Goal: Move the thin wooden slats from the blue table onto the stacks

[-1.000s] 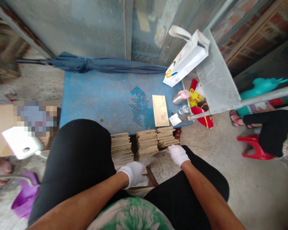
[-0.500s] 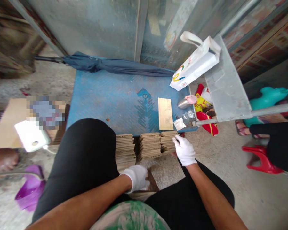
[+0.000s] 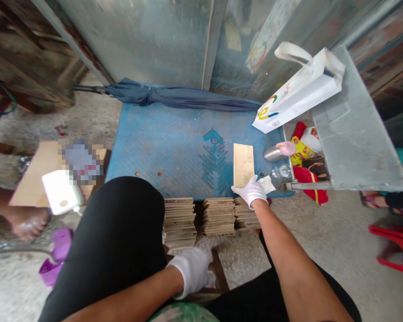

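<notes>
My right hand (image 3: 251, 191), in a white glove, reaches forward onto the near end of a flat tan wooden piece (image 3: 243, 163) lying on the blue platform (image 3: 174, 147); its fingers curl at the piece's edge. My left hand (image 3: 193, 272), also gloved, rests closed low between my knees on a wooden stool edge (image 3: 218, 275). Three stacks of thin wooden pieces (image 3: 216, 217) stand against the platform's near edge, just below my right hand.
A folded dark umbrella (image 3: 174, 96) lies along the platform's far edge. A white paper bag (image 3: 298, 94), a metal tray (image 3: 352, 129), a small metal cup (image 3: 273, 154) and red packets (image 3: 305, 172) sit right. Cardboard (image 3: 36, 179), another person's foot (image 3: 27, 223) and a red stool (image 3: 396, 243) flank me.
My right hand has moved up from the right-hand stack of wooden pieces to the single tan piece on the platform. My left hand stayed between my knees. My head tilted forward.
</notes>
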Demonstrator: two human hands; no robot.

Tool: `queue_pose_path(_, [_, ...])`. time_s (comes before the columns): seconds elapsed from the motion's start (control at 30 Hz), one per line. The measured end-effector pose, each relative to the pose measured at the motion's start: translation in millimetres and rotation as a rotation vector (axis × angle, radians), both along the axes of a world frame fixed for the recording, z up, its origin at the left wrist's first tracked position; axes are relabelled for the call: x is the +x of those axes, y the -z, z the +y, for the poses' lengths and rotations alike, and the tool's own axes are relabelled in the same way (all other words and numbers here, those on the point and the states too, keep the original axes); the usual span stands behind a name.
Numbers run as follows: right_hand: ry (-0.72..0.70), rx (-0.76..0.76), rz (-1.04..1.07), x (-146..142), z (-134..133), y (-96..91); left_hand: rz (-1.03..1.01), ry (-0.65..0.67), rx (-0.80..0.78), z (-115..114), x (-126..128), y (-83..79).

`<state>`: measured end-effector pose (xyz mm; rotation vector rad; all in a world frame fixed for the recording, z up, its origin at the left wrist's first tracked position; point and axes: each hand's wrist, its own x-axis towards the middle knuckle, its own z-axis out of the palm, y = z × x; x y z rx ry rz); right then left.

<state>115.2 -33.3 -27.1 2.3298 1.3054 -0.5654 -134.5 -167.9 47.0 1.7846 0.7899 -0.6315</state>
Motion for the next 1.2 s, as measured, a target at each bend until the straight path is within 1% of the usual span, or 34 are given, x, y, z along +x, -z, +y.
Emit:
queue_pose_path(0.07, [-0.013,-0.058,-0.035,2,2,6.7,0.052,0.055,-0.018,4,1,-4.6])
queue_pose_path(0.13, [-0.017,-0.087,-0.053,3,2,10.6,0.062,0.062,-0.046,9,2,-9.9])
queue_pose_path(0.3, [0.001,-0.099,-0.04,1,3,10.3,0.043,-0.001,-0.128,17,2,-20.7])
queue_pose_path(0.37, [0.012,-0.104,-0.045,-2,4,9.4,0.048,-0.048,-0.148,18,2,-23.8])
queue_pose_path(0.43, [0.018,-0.108,-0.043,-4,6,9.7,0.061,-0.065,-0.158,20,3,-27.1])
queue_pose_path(0.6, [0.012,-0.116,0.014,-5,12,12.0,0.089,0.02,-0.188,28,6,-36.2])
queue_pose_path(0.77, [0.062,-0.044,0.036,-4,13,11.1,0.088,0.002,-0.206,33,6,-37.6])
queue_pose_path(0.87, [0.089,-0.016,0.029,-5,13,11.0,0.076,-0.002,-0.225,32,6,-36.5])
queue_pose_path(1.0, [0.09,0.016,0.005,-10,12,10.8,0.086,-0.002,-0.219,29,5,-33.8])
queue_pose_path(1.03, [0.094,0.02,0.0,-11,13,9.4,0.081,-0.016,-0.214,28,4,-32.6])
queue_pose_path(1.1, [0.107,0.015,-0.004,-14,14,3.1,0.038,-0.106,-0.239,28,3,-30.2])
queue_pose_path(1.2, [0.104,-0.028,0.016,-14,20,-16.7,-0.05,-0.274,-0.317,30,3,-29.2])
